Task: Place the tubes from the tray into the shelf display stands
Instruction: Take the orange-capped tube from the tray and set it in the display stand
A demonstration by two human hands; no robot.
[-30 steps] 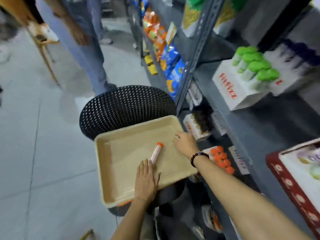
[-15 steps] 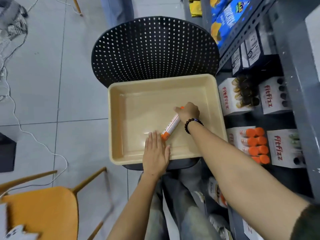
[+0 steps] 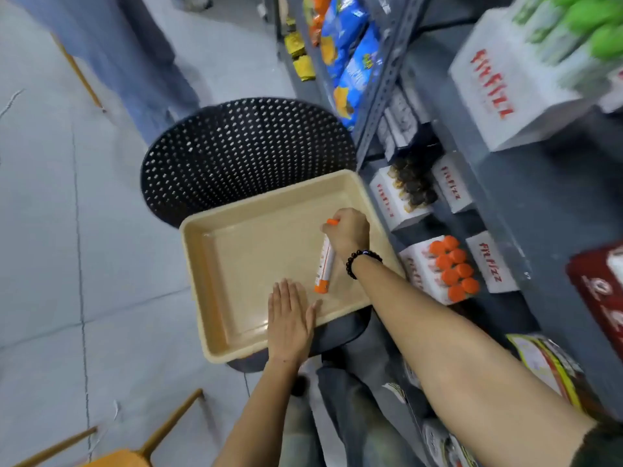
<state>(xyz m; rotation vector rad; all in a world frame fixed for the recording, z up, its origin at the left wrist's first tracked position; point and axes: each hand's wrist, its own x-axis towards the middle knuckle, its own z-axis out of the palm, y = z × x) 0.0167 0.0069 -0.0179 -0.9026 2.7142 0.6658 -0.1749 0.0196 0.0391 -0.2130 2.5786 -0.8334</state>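
Observation:
A beige tray (image 3: 236, 251) rests on a black perforated chair. My right hand (image 3: 349, 232) is closed around the upper end of a white tube with orange ends (image 3: 325, 264); the tube's lower end hangs over the tray floor. My left hand (image 3: 290, 318) lies flat, fingers apart, on the tray's near edge. To the right, on a low grey shelf, a white display stand (image 3: 418, 267) holds several orange-capped tubes. Another stand (image 3: 387, 203) above it holds dark-capped tubes.
The black perforated chair back (image 3: 246, 153) rises behind the tray. Grey metal shelving (image 3: 539, 210) runs along the right with snack bags and a stand of green-capped tubes (image 3: 505, 85). A person's legs (image 3: 135, 52) stand at the far left. An orange chair (image 3: 118, 456) sits near bottom left.
My right hand has closed on the tube and raised its capped end off the tray floor. The left hand stays flat on the tray. The camera view has swung toward the shelf.

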